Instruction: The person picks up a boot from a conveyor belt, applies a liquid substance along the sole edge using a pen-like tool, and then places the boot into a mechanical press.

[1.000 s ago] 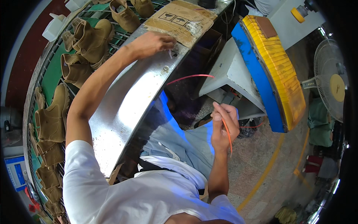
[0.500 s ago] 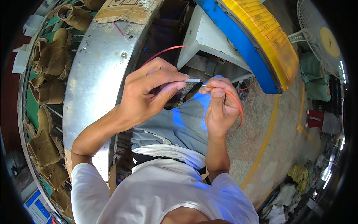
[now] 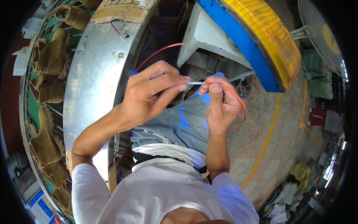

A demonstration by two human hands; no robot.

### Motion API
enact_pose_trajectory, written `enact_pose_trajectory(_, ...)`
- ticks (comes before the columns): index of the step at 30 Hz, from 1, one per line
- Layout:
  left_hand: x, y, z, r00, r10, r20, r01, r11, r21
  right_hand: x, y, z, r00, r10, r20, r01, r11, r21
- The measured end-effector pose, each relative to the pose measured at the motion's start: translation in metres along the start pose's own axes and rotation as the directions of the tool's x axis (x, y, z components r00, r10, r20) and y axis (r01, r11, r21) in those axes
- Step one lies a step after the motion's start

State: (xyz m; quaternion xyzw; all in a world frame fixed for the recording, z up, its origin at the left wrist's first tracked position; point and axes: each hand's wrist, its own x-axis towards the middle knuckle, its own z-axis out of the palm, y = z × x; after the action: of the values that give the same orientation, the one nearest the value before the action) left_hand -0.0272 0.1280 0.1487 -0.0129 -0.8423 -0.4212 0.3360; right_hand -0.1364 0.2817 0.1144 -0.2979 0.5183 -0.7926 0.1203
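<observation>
My left hand (image 3: 154, 91) pinches a short, thin, silvery tube (image 3: 194, 83) between thumb and fingertips. In a pinch too, my right hand (image 3: 220, 102) grips an orange hose (image 3: 243, 106) close to its end. The tube's free end meets the tip at the hose end, in line with it; whether one sits inside the other I cannot tell. From my right hand the hose loops outward and back down beside the wrist. Both hands are held above my lap, over grey trousers (image 3: 167, 125).
On my left runs a metal table edge (image 3: 97, 71) with torn cardboard (image 3: 119, 11). Beyond it, brown boots (image 3: 48, 52) stand on a rack. Ahead are a grey stool (image 3: 212, 33), a red hose (image 3: 158, 51) and a blue-and-yellow padded piece (image 3: 264, 41). A fan (image 3: 326, 37) stands far right.
The gap between the silvery tube and the hose end has closed, and the two now meet. My left hand has shifted slightly downward; the right hand still pinches the hose.
</observation>
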Motion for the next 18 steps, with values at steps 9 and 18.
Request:
enact_pose_trajectory(9,-0.015,0.000,0.009,0.950,-0.257,0.177,0.257,0.966,0.023,-0.009,0.004,-0.011,0.994,0.086,0.074,-0.071,0.979,-0.190)
enact_pose_trajectory(18,-0.051,0.012,0.028,0.484,-0.830,0.276,0.856,0.383,-0.348,-0.033,0.019,-0.068,0.986,0.027,-0.162,-0.036,0.998,-0.050)
